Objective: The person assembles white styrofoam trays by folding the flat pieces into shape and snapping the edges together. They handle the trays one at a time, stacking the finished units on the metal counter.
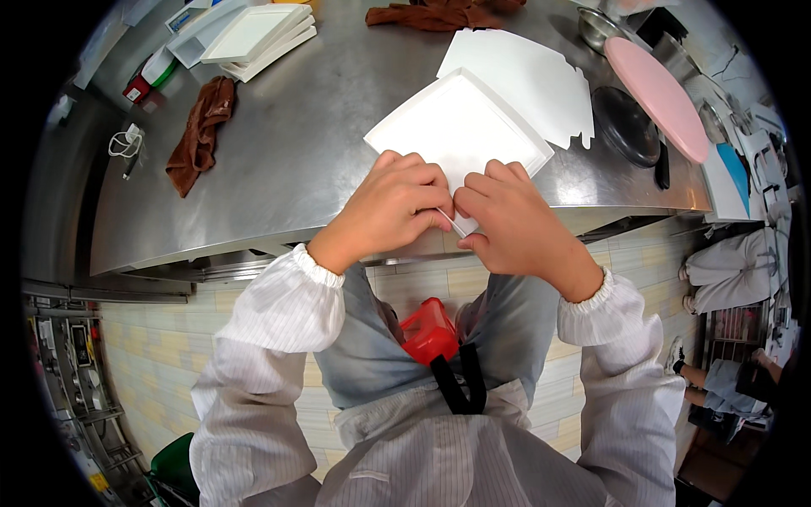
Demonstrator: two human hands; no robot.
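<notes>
A white cardboard box tray (460, 122) with raised sides lies turned at an angle by the table's near edge. Both my hands meet at its nearest corner. My left hand (397, 198) is closed, pinching the cardboard edge between thumb and fingers. Just beside it, my right hand (511, 215) is closed on the same corner, where a small folded flap shows between the hands. Partly under the tray, a flat white cardboard blank (528, 80) with notched edges reaches back to the right.
The steel table (287, 160) carries a stack of white trays (258, 38), a brown cloth (203, 135), a white cable (127, 144), a black frying pan (625, 127) and a pink round board (657, 97). A red plastic container (431, 331) shows between my legs. Other people are at right.
</notes>
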